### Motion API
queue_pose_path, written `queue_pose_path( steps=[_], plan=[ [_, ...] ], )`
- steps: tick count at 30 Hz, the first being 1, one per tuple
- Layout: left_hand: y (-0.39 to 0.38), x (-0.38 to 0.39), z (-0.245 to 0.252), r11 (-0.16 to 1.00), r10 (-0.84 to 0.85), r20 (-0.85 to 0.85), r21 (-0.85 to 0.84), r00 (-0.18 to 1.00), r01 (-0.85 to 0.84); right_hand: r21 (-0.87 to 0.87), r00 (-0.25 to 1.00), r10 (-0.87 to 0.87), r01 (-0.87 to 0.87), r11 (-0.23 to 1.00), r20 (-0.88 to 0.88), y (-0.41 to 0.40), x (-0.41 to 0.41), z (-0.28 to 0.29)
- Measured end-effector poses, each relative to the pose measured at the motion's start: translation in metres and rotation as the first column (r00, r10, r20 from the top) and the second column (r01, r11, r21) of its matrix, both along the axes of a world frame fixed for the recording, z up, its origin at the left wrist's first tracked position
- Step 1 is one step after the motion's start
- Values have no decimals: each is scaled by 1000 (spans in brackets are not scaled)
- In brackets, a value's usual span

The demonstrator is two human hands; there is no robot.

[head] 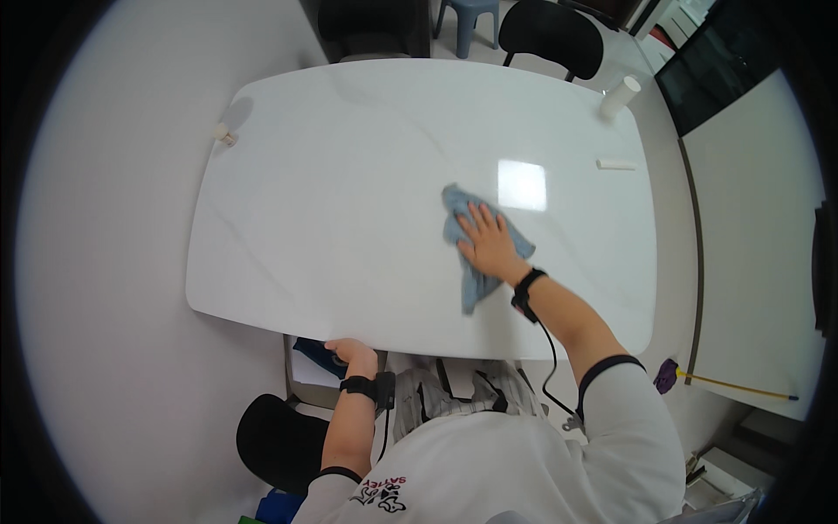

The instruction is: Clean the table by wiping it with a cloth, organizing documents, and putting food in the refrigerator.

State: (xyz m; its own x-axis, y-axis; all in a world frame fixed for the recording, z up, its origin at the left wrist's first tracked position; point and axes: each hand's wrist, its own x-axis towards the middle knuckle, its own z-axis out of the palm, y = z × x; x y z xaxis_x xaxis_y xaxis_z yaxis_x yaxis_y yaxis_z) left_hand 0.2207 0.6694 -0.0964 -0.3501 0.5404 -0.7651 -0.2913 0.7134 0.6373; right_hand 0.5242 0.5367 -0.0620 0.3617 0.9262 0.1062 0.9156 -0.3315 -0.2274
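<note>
My right hand (490, 245) lies flat, fingers spread, on a crumpled light blue cloth (481, 285). It presses the cloth against the glossy white table top (327, 216), right of the middle. Part of the cloth is covered by the palm. At the table's near edge, left of my body, is my left hand (353, 352). Its thumb side shows by the edge, while most of its fingers are hidden, so its grip cannot be made out. Both wrists wear black straps with cables.
A white cylinder (620, 97) stands at the far right corner, with a short white stick (616, 165) lying nearer. A small bottle (224, 135) is at the left edge by the wall. Black chairs (281, 442) (552, 38) and a blue stool (466, 23) surround the table.
</note>
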Motion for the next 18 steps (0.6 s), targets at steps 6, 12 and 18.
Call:
queue_pose_path(
  steps=[6, 12, 18],
  plan=[
    [1, 23, -9, 987, 149, -338, -8, 929, -162, -138, 941, -337, 339, 930, 42, 83, 135, -10],
    [3, 33, -6, 983, 70, -541, -105, 838, -150, 96, 959, -246, 234, 967, 142, 71, 125, -26],
    [7, 23, -5, 973, 32, -561, -171, 827, -153, -86, 924, 339, -358, 930, -176, -54, -27, 2]
  ],
)
